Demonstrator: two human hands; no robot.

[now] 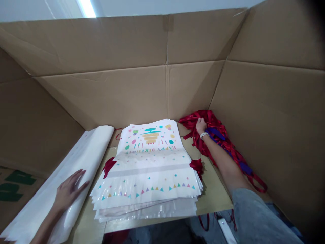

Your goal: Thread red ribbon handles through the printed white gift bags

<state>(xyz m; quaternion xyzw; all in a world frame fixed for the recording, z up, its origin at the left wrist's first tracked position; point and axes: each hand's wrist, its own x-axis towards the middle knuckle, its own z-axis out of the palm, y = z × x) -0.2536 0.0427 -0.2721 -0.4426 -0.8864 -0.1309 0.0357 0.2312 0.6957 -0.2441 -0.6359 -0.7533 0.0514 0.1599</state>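
Closest in, a grey sleeve [256, 217] covers the upper right arm, and below the near edge of the table [215, 189] a white strip-shaped object [224, 230] lies beside a dangling red cord [203, 222]. The left hand [69, 189] lies flat with its grip wide open, fingers spread and holding nothing, on a curled pile of plain white plastic sheets [81, 162] at the left of the table. Just beside that pile sits a thick stack of glossy white plastic bags [149, 200], its top layer folded back. The top bag shows a colourful cake, confetti and the words "HAPPY BIRTHDAY" upside down. Small tufts of red ribbon [109, 166] poke out at both sides of the stack. Further on, the right hand [201, 126], with a pale band [204, 135] on its wrist, has its grip closed on a heap of tangled red ribbons [200, 122] with purple pieces among them. This heap lies in the far right corner and trails along the wall. Tall brown cardboard walls [127, 91] surround everything, with green print [17, 186] on the left flap.
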